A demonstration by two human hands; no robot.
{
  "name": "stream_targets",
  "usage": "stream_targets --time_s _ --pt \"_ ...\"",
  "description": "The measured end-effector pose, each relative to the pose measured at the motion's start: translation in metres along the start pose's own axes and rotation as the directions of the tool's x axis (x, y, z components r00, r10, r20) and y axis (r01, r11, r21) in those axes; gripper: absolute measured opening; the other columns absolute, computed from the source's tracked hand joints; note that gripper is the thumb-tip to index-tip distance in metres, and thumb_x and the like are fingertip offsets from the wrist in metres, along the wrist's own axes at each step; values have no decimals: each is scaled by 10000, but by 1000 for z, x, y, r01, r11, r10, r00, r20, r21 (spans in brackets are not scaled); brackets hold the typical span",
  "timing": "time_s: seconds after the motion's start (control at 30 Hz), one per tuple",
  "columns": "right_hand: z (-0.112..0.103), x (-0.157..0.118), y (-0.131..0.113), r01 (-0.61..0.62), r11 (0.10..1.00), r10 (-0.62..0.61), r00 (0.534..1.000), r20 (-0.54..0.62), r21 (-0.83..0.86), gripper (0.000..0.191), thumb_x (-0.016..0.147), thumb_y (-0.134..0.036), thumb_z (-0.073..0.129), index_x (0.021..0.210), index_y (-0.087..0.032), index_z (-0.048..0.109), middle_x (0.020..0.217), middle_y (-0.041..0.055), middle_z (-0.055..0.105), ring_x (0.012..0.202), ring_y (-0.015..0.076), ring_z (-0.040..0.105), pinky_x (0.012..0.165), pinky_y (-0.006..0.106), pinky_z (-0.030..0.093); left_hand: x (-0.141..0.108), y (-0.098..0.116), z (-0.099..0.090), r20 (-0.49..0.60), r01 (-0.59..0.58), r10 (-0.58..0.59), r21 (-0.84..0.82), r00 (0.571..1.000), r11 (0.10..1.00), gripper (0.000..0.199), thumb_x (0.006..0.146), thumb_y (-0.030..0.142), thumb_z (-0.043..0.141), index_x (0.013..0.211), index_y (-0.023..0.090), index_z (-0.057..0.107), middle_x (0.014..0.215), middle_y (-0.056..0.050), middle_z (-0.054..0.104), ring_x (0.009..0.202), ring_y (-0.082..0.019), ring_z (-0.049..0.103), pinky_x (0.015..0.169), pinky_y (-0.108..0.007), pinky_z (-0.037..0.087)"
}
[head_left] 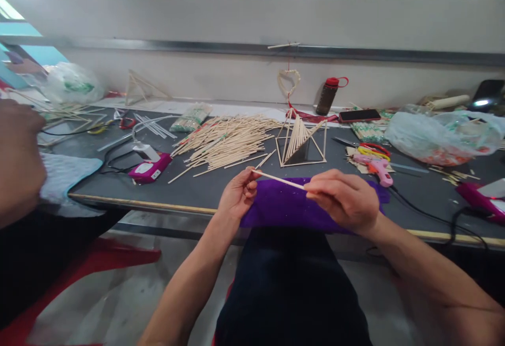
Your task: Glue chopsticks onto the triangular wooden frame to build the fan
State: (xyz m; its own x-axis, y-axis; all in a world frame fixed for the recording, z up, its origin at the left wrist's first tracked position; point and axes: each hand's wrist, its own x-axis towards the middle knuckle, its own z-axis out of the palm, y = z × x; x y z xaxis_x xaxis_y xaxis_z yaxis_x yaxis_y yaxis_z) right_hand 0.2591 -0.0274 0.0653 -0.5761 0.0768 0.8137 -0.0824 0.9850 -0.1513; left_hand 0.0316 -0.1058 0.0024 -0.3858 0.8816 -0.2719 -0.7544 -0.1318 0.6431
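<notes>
A thin wooden stick (278,179) runs between my two hands above a purple cloth (284,206) at the table's front edge. The stick's left end is pinched in my left hand (239,192), its right end in the fingers of my right hand (343,199). Just beyond them stands a pyramid frame made of sticks (302,143), one side partly filled with a fan of sticks. A heap of loose sticks (232,141) lies to its left. On the right, a pink glue gun (379,169) rests beside scissors with red and yellow handles (373,150).
Purple power blocks (150,169) with cords sit left and right. A bottle with a red cap (328,96), a phone (360,115) and a plastic bag (442,133) are at the back. A co-worker's arm (19,162) reaches in at far left, near a red stool (98,267).
</notes>
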Motion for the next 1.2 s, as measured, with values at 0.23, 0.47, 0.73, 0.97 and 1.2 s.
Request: stream_targets --time_s 0.23,0.47,0.73,0.97,1.2 --pt "-18 -5 34 -429 858 492 845 -209 284 108 913 -287 576 863 -209 633 576 -27 560 469 84 499 460 234 377 -36 -27 1 223 -18 -107 494 969 870 233 722 291 743 690 127 581 538 -13 660 297 -45 483 266 -111 298" --pt "-18 -8 49 -560 816 577 785 -225 140 251 936 -342 490 748 -202 578 494 -31 454 430 92 392 446 255 299 -70 -58 19 279 48 -328 692 903 720 240 790 350 673 765 141 558 618 -34 700 380 -82 582 314 -122 346" --pt "-20 -2 70 -718 696 713 692 113 2 361 901 -306 477 564 -177 498 456 -38 441 417 73 399 455 233 289 -81 -58 20 258 -25 -331 821 908 570 196 844 337 590 773 157 553 608 1 661 408 -66 575 360 -123 367" --pt "-16 -11 78 -642 745 667 700 257 -184 375 884 -368 516 587 -152 589 470 -22 511 461 79 470 514 228 323 -82 -51 2 157 -15 -245 868 957 496 197 840 342 574 772 160 546 556 19 626 352 -57 516 341 -131 355" --pt "-15 -9 73 -696 717 642 682 351 38 365 920 -308 411 726 -129 664 616 6 615 488 68 511 533 211 381 -79 -58 -8 114 6 -203 861 973 509 267 837 412 580 746 168 522 534 36 601 339 -51 487 340 -135 336"
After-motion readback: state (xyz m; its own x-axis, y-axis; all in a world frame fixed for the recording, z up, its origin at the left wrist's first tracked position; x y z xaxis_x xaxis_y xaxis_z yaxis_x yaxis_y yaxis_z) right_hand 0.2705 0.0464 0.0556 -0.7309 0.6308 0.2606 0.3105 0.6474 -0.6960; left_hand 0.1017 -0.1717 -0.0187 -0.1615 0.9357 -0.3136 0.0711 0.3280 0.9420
